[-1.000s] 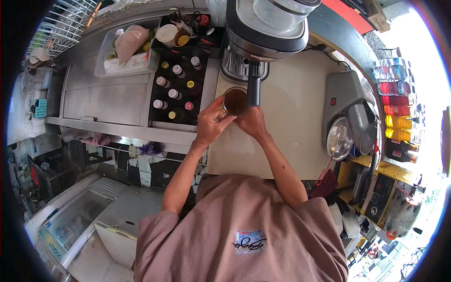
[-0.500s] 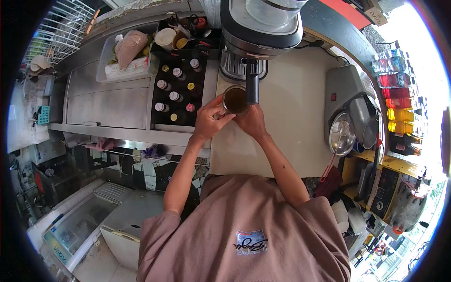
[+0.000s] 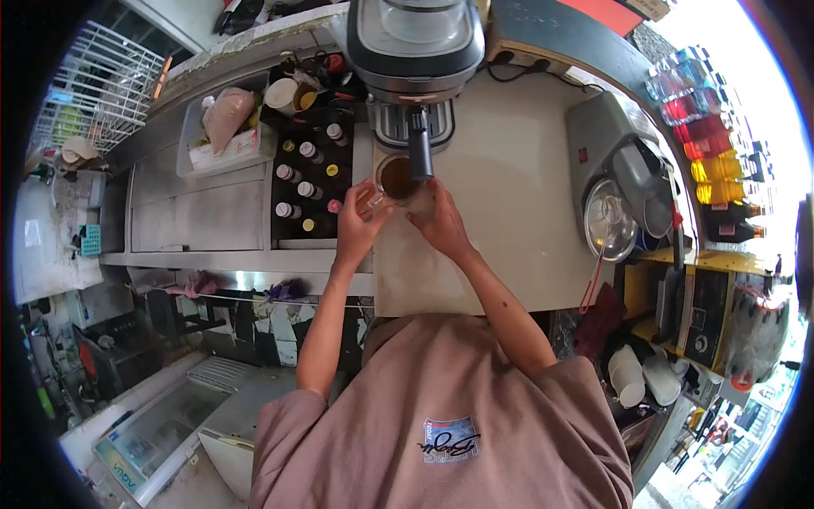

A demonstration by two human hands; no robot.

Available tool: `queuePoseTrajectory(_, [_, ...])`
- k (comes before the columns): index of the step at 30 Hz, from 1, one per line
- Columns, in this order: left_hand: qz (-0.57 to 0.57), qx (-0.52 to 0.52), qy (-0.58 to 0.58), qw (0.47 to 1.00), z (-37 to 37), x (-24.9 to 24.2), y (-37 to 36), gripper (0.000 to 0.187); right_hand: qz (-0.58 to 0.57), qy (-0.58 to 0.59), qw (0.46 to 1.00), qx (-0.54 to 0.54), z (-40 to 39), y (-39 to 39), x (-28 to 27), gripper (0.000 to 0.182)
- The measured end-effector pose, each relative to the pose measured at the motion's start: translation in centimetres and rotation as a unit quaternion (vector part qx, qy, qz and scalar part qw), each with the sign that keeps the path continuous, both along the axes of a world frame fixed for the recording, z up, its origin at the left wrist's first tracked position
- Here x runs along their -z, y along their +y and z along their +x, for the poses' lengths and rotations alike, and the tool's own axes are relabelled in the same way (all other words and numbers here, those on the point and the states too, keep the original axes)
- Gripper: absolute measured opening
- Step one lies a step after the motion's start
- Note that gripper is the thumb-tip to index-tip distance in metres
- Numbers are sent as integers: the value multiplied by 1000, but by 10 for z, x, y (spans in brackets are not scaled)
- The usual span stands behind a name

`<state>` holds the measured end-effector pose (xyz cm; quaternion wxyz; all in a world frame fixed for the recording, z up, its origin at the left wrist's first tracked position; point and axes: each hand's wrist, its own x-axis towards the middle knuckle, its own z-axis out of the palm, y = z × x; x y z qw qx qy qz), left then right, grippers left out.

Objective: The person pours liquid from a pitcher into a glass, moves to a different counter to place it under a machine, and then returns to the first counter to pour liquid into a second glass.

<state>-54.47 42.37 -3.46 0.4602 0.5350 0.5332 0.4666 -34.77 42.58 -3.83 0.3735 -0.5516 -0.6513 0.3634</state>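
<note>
A clear glass cup (image 3: 396,180) of dark brown liquid is at the front of the espresso machine (image 3: 414,59), just left of the black portafilter handle (image 3: 420,153). My left hand (image 3: 359,225) has its fingers and thumb on the cup's handle side. On the other side, my right hand (image 3: 440,222) is held near the cup, thumb and fingers apart, its fingertips close under the end of the portafilter handle. Whether the right fingers touch the glass is hard to make out.
Left of the machine, capped bottles (image 3: 310,191) fill a dark crate beside a plastic tub (image 3: 222,131). A grey appliance (image 3: 593,140) and a metal strainer (image 3: 610,222) are on the right. Coloured drink bottles (image 3: 708,136) line the far right edge.
The view has shifted, so the machine and counter lie further left. My right hand has opened and moved away from the cup's side; my left hand stays at the cup.
</note>
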Motion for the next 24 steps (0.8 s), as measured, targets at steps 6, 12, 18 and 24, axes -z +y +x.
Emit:
queuePoseTrajectory(6, [-8, -116, 54, 992, 2, 2, -58, 42, -44, 42, 998, 20, 31, -44, 1, 75])
queuePoseTrajectory(12, [-26, -34, 132, 990, 32, -14, -100, 12, -70, 71, 994, 44, 71, -101, -4, 67])
queuePoseTrajectory(18, [18, 83, 145, 986, 101, -35, -125, 7, -94, 88, 985, 113, 109, -172, -9, 50])
queuePoseTrajectory(24, [23, 235, 124, 964, 182, -41, -156, 8, -164, 171, 959, 157, 168, -267, -16, 30])
